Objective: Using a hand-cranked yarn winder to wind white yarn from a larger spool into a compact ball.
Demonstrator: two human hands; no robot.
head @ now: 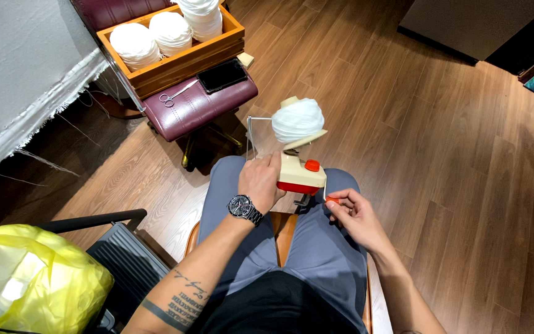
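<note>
A cream and red hand-crank yarn winder [300,174] is clamped at the front of the wooden seat between my knees. On its tilted spindle sits a wound ball of white yarn [297,119]. A thin wire guide arm [250,133] stands to the winder's left. My left hand [260,183], with a wristwatch, rests against the winder's left side and pinches the thread near the guide. My right hand [348,212] grips the red crank handle [332,200] at the winder's right.
A maroon padded stool [200,105] ahead carries a wooden tray [174,62] of white yarn balls, a dark phone [222,75] and small scissors [169,98]. White fabric [20,74] hangs at left. A yellow plastic bag [32,278] sits at lower left on a dark crate.
</note>
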